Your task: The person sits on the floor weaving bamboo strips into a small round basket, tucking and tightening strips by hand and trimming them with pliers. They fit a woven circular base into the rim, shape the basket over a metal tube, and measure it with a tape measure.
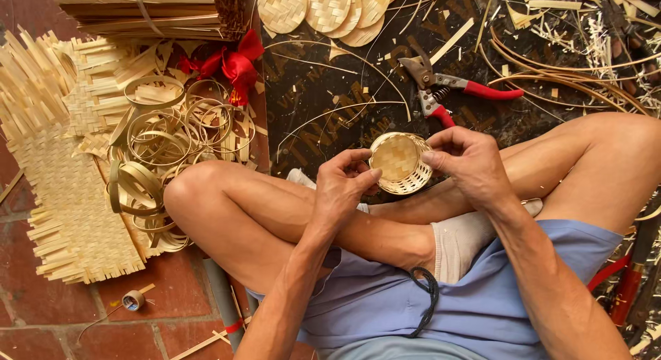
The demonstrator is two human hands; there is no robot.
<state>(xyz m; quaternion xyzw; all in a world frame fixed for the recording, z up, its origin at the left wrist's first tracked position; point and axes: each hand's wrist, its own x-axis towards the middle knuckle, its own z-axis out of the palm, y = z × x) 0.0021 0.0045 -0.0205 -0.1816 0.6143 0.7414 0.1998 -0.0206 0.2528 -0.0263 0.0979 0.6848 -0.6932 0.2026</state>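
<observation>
Person sits cross-legged; both hands work above the crossed shins, over a dark printed floor mat (323,105). Free room is tight: knees flank the hands left and right, clutter rings the mat on every side.

Small round woven bamboo basket (400,163) sits between the hands, tilted with its open side toward the camera. Left hand (346,181) pinches its left rim, thumb and fingertips closed on the edge. Right hand (468,160) grips the right rim, thumb on the near edge, fingers curled behind. Both clenched on the basket; it touches neither mat nor legs as far as the view shows.

Just beyond the basket: one pair of red-handled pruning shears (447,91), lying apart from both hands. Top centre: four flat round woven bamboo discs (323,8), overlapping. Left of the knee: a heap of coiled bamboo strip hoops (165,136), too tangled to count, resting on woven bamboo matting (62,194). One red ribbon bow (231,64) above the hoops. One small thread spool (133,300) on the brick floor, well apart.
</observation>
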